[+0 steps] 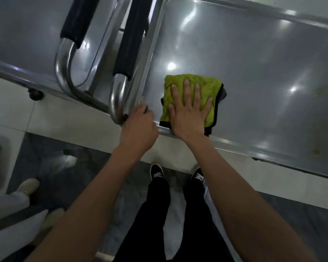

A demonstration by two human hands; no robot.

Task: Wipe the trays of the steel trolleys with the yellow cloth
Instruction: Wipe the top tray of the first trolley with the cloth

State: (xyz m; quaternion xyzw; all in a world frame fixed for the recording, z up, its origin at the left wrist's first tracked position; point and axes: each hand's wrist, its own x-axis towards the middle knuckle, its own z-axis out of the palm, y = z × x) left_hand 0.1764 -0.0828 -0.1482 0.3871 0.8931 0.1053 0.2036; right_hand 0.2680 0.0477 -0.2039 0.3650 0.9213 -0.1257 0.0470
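A folded yellow cloth (206,84) with a dark edge lies on the near left corner of the right trolley's steel tray (254,63). My right hand (189,108) presses flat on the cloth with straight, spread fingers. My left hand (138,127) grips the tray's near left corner rim, fingers curled over the edge beside the trolley's curved handle tube (117,95). A second steel trolley's tray (27,35) stands to the left.
Two steel handles with black foam grips (130,40) rise between the trolleys. Yellowish stains (316,151) mark the right tray near its front edge. My feet in black shoes (156,172) stand on the tiled floor. Another person's legs and light shoes (27,187) are at lower left.
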